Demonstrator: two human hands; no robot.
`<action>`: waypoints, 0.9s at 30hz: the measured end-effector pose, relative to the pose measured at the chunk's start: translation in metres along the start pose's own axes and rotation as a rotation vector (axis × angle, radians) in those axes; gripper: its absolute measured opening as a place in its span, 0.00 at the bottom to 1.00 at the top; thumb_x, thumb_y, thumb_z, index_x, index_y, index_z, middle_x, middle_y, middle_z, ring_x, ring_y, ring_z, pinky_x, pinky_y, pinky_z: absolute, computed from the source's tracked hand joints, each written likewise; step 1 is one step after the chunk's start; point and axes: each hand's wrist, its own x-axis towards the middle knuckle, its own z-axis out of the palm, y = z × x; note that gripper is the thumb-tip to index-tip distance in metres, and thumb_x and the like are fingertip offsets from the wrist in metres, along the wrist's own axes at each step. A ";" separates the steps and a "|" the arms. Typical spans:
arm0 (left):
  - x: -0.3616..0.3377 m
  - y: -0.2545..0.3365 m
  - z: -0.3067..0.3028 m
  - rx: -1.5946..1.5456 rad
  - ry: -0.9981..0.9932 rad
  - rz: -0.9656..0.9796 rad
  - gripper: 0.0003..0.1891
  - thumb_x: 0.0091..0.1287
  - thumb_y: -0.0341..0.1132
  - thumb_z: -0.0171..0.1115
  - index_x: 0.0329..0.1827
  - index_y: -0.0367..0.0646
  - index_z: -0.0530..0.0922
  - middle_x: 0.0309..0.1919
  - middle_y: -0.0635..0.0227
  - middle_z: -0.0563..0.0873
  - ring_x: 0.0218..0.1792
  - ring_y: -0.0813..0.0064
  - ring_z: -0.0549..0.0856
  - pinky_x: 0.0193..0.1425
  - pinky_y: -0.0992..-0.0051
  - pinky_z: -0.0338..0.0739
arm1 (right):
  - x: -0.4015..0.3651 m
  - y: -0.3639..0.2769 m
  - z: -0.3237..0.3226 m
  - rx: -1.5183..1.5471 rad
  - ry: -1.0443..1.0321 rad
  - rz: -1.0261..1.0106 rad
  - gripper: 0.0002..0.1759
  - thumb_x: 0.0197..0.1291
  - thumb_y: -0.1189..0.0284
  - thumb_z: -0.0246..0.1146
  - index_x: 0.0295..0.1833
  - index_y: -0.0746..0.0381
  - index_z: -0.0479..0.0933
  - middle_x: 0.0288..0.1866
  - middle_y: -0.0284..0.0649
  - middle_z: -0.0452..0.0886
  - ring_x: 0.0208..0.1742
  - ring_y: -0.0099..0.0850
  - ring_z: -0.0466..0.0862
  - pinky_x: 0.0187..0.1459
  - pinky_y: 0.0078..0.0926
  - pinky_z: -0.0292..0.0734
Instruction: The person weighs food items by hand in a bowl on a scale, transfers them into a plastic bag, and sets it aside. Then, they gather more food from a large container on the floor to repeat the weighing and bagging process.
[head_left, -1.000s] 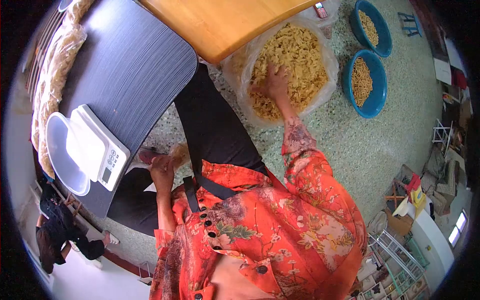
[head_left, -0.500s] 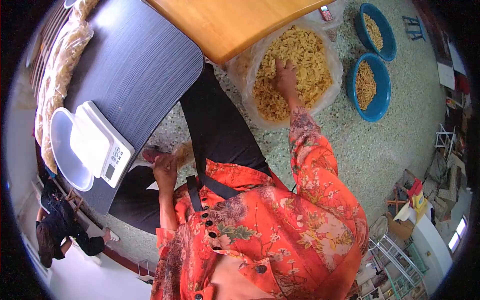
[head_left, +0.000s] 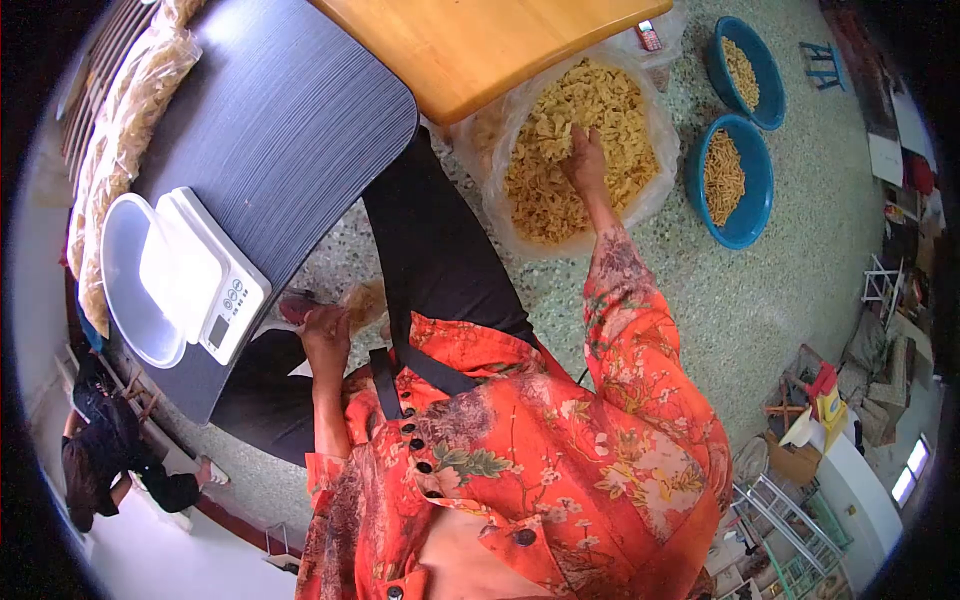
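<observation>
A large clear plastic bag (head_left: pixel 487 200) stands open on the floor, full of yellow crinkled chips (head_left: pixel 625 110); the ones toward the near left look browner. My right hand (head_left: pixel 587 168) is over the chips, its fingers curled round a few of them at the palm side. Down by my knee, my left hand (head_left: pixel 325 340) is closed on the top of a small clear plastic bag (head_left: pixel 364 302) with light-brown pieces inside. My leg partly covers that small bag.
A white kitchen scale (head_left: pixel 220 290) with a bowl sits on the dark table (head_left: pixel 290 120), beside long filled bags (head_left: pixel 135 130). A wooden tabletop (head_left: pixel 470 40) overhangs the big bag. Two blue basins (head_left: pixel 757 205) of snacks stand right. Another person (head_left: pixel 110 440) is at lower left.
My right hand has risen from among the chips and turned, with some chips now in its fingers. My left hand stays on the small bag. The view has shifted slightly.
</observation>
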 end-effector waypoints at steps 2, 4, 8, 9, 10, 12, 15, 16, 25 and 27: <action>0.001 0.000 0.000 0.008 -0.019 -0.015 0.04 0.59 0.27 0.71 0.36 0.38 0.85 0.37 0.56 0.88 0.42 0.51 0.86 0.50 0.58 0.79 | 0.005 0.010 0.006 0.238 0.044 0.059 0.47 0.43 0.80 0.75 0.74 0.61 0.70 0.77 0.67 0.63 0.69 0.56 0.75 0.63 0.43 0.78; 0.002 0.002 -0.002 0.020 -0.039 -0.028 0.05 0.59 0.27 0.71 0.36 0.38 0.85 0.36 0.56 0.87 0.41 0.51 0.86 0.50 0.58 0.79 | 0.004 0.008 -0.002 0.480 0.091 0.117 0.47 0.44 0.79 0.75 0.75 0.62 0.69 0.77 0.66 0.63 0.69 0.54 0.76 0.64 0.42 0.76; 0.005 0.003 -0.001 0.005 -0.025 0.044 0.05 0.60 0.28 0.71 0.37 0.38 0.86 0.37 0.55 0.87 0.42 0.50 0.86 0.51 0.58 0.79 | 0.000 0.003 -0.032 0.055 0.184 0.056 0.39 0.47 0.76 0.77 0.69 0.63 0.75 0.68 0.53 0.77 0.63 0.44 0.81 0.60 0.37 0.77; 0.005 0.001 0.000 0.020 -0.013 0.049 0.05 0.60 0.28 0.71 0.37 0.38 0.86 0.37 0.54 0.87 0.43 0.50 0.86 0.51 0.58 0.79 | 0.001 0.003 -0.036 0.094 0.210 0.083 0.36 0.48 0.75 0.77 0.66 0.63 0.76 0.64 0.49 0.81 0.60 0.43 0.82 0.58 0.36 0.78; 0.005 -0.001 0.001 0.017 -0.010 0.050 0.05 0.60 0.28 0.71 0.37 0.38 0.86 0.37 0.54 0.87 0.43 0.50 0.86 0.51 0.58 0.79 | 0.001 0.003 -0.040 0.092 0.213 0.080 0.36 0.48 0.75 0.77 0.66 0.63 0.76 0.64 0.49 0.81 0.60 0.43 0.82 0.58 0.36 0.78; 0.005 -0.005 0.002 0.055 -0.013 0.092 0.05 0.60 0.28 0.71 0.37 0.38 0.86 0.37 0.54 0.87 0.43 0.50 0.86 0.52 0.58 0.79 | -0.001 0.003 -0.049 0.312 0.224 -0.010 0.34 0.48 0.74 0.77 0.64 0.61 0.78 0.56 0.46 0.84 0.56 0.45 0.83 0.58 0.37 0.78; 0.004 -0.006 0.004 0.070 0.011 0.076 0.04 0.60 0.29 0.71 0.36 0.38 0.86 0.37 0.55 0.87 0.43 0.52 0.87 0.51 0.58 0.79 | -0.013 -0.021 -0.075 0.278 0.179 0.005 0.38 0.50 0.73 0.75 0.69 0.58 0.74 0.59 0.48 0.77 0.59 0.50 0.80 0.61 0.44 0.76; 0.007 0.000 0.001 0.067 0.013 0.078 0.04 0.60 0.29 0.71 0.36 0.38 0.86 0.37 0.55 0.87 0.43 0.52 0.87 0.51 0.58 0.79 | -0.018 -0.028 -0.082 0.275 0.182 0.003 0.38 0.50 0.73 0.75 0.69 0.58 0.74 0.59 0.48 0.77 0.59 0.50 0.80 0.61 0.44 0.76; 0.013 0.008 -0.003 0.057 0.007 0.088 0.03 0.60 0.28 0.69 0.35 0.39 0.86 0.37 0.58 0.88 0.40 0.53 0.87 0.45 0.61 0.81 | -0.029 -0.026 -0.063 0.143 0.191 0.014 0.37 0.49 0.76 0.74 0.68 0.58 0.75 0.58 0.50 0.78 0.60 0.51 0.80 0.60 0.41 0.76; 0.013 0.004 -0.002 0.035 0.011 0.108 0.03 0.59 0.26 0.69 0.35 0.39 0.86 0.38 0.56 0.87 0.41 0.53 0.87 0.45 0.61 0.81 | -0.030 -0.028 -0.065 0.122 0.227 0.006 0.37 0.47 0.76 0.76 0.68 0.59 0.76 0.56 0.49 0.80 0.59 0.47 0.80 0.60 0.38 0.76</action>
